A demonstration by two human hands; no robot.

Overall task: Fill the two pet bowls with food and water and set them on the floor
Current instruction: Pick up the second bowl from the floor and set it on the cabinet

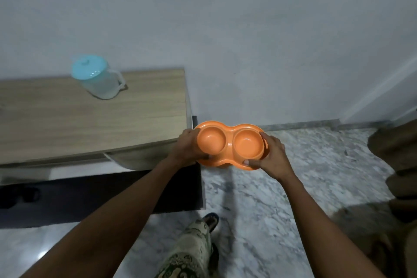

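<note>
A jug (97,77) with a blue lid stands on the wooden surface (90,119), at about 10 o'clock from the orange bowls (230,145). My left hand (191,145) grips the bowls at their 9 o'clock end, thumb on the near rim. The two bowls are one piece, both empty, held up over the floor (316,176) just past the surface's edge. My right hand (270,156) grips the 3 o'clock end.
</note>
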